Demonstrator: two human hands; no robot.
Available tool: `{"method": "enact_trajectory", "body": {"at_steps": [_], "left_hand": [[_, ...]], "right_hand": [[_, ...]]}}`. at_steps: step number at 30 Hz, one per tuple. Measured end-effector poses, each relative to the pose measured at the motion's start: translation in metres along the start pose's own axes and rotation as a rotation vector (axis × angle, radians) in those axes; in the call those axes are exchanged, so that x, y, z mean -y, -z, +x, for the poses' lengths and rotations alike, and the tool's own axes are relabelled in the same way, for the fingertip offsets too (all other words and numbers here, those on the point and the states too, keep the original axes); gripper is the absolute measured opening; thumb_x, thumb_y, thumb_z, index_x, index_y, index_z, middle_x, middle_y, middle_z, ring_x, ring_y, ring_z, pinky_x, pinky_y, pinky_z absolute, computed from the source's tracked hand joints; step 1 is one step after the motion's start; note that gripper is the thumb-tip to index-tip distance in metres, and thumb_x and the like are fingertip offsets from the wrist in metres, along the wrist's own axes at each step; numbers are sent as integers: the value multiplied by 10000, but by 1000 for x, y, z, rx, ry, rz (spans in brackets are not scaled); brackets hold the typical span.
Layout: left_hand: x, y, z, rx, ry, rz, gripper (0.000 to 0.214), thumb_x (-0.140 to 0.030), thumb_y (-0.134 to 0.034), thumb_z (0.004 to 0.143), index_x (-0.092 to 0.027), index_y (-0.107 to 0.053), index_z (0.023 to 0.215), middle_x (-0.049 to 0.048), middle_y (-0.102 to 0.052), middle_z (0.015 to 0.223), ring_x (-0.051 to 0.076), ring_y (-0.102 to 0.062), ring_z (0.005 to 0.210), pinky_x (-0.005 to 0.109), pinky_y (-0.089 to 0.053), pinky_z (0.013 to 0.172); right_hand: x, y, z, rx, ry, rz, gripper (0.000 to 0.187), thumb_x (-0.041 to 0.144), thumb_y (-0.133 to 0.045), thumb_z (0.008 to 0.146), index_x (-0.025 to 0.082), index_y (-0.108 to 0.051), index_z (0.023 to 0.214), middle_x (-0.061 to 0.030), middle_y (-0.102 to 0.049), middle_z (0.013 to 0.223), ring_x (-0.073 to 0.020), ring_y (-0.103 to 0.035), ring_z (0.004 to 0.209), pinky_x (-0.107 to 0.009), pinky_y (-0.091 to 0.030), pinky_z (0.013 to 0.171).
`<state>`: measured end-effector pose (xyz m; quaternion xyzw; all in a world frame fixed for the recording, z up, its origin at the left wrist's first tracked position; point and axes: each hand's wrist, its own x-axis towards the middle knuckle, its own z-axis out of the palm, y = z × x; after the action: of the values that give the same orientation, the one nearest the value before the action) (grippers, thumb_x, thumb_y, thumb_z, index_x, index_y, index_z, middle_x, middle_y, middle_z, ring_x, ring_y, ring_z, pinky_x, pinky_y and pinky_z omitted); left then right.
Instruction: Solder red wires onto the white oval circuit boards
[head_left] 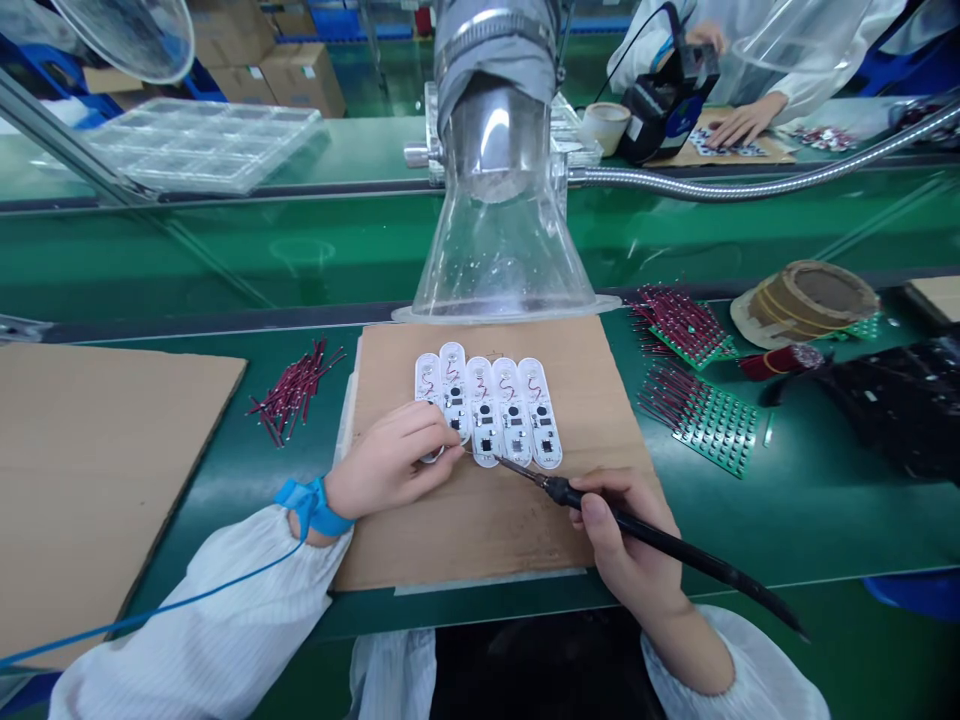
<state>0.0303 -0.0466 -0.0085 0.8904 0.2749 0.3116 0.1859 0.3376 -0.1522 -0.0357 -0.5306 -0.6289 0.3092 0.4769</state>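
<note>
head view: left hand (390, 462) curled, gripping the edge of white circuit boards (487, 412) on a cardboard sheet (420, 540); right hand (626, 535) grasping a black soldering iron (675, 540), tip just beside the left fingertips (442, 440). loose red wires (295, 390) lie beyond the left hand; green boards with red wires (712, 425) lie beyond the right hand.

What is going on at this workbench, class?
A person is working at a green workbench. Their left hand rests on a row of five white circuit boards lying on a sheet of cardboard. Their right hand holds a soldering iron, its tip just beside the left hand. A blue strap circles the left wrist. Nearby lie red wires, and a clear plastic hood sits beyond the boards. A co-worker's hand rests across the bench.
</note>
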Motion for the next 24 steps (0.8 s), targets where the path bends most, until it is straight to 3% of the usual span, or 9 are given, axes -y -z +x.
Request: {"method": "enact_trajectory", "body": {"at_steps": [24], "left_hand": [[-2, 3, 2, 53, -6, 19, 113, -148, -573, 1104, -189, -649, 1030, 28, -658, 868, 182, -615, 788, 311, -486, 728]], "right_hand": [[1, 2, 5, 108, 36, -28, 130, 406, -694, 1118, 301, -710, 1194, -1, -789, 959, -160, -793, 760, -237, -643, 688]]}}
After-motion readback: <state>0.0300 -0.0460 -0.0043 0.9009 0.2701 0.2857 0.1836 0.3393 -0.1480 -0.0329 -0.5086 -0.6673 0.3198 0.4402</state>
